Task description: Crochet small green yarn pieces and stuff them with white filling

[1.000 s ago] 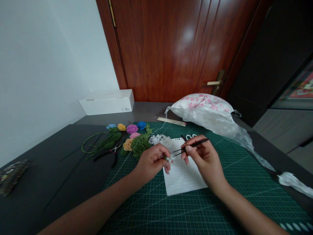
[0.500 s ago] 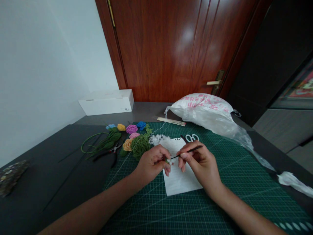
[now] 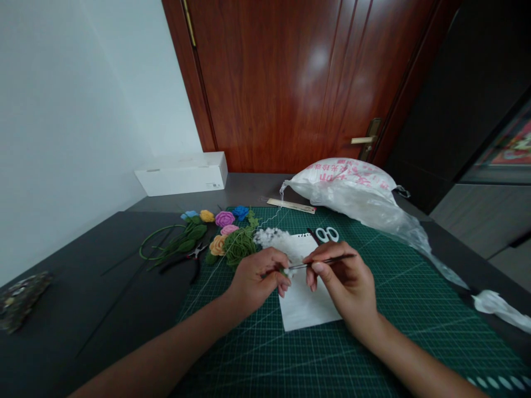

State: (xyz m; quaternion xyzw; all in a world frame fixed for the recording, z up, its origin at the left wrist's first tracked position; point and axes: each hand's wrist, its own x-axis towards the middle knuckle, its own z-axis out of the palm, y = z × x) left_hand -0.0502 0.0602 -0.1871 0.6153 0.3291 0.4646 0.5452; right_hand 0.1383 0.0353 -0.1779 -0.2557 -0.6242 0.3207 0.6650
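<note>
Background: a red-brown door (image 3: pixel 269 83) is rising behind the dark desk (image 3: pixel 37 354), with a white box (image 3: pixel 182 174) sitting near it
Cutting mat: the green mat (image 3: pixel 415 315) is covering much of the desk, and a white sheet (image 3: pixel 307 309) is lying on it under both hands
Left hand: this one (image 3: pixel 259 279) is pinching a small white-and-green piece (image 3: pixel 289 272) between thumb and fingers, above the sheet's left part
Right hand: this one (image 3: pixel 350 282) is pinching dark tweezers (image 3: pixel 338 258) between thumb and fingers
Tweezers: their tips are pointing left at the piece, the long axis running nearly level and rising slightly rightward; from here I'm not making out whether they are gripping anything
Piece: its white end is facing right; its long axis is too small to tell
Nearby: white stuffing (image 3: pixel 271 237), green yarn (image 3: pixel 238 247) and scissors (image 3: pixel 327 234) are lying just beyond the hands
</note>
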